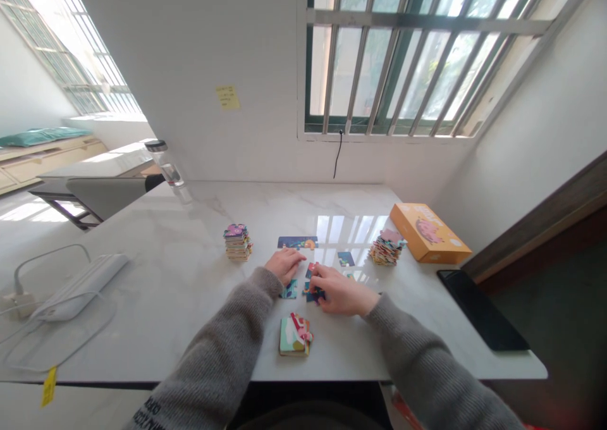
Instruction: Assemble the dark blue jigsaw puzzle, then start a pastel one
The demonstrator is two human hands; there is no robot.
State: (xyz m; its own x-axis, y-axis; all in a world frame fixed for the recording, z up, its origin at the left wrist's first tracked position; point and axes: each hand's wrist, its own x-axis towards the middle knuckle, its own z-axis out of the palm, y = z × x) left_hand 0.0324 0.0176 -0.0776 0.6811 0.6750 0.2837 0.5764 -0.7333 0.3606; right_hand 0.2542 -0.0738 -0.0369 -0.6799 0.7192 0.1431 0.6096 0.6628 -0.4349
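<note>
My left hand (284, 264) rests on the table with its fingers stretched out, partly over a blue-green puzzle piece (289, 290). Just to its right, my right hand (340, 291) has its fingers bent down onto a dark blue and red puzzle piece (310, 270), whose lower part they cover. Above both hands lies a joined strip of dark blue puzzle pieces (298, 241). A loose blue piece (346, 259) is to the upper right, and another is mostly hidden behind my right hand. Nearer me sits a short pile of puzzle pieces (294, 338).
Tall stacks of puzzle pieces stand at left (238, 245) and right (386, 250). Farther right are an orange box (429, 233) and a black phone-like slab (481, 310). A white power strip (80, 289) with cables lies left; a clear bottle (165, 164) stands at the back left.
</note>
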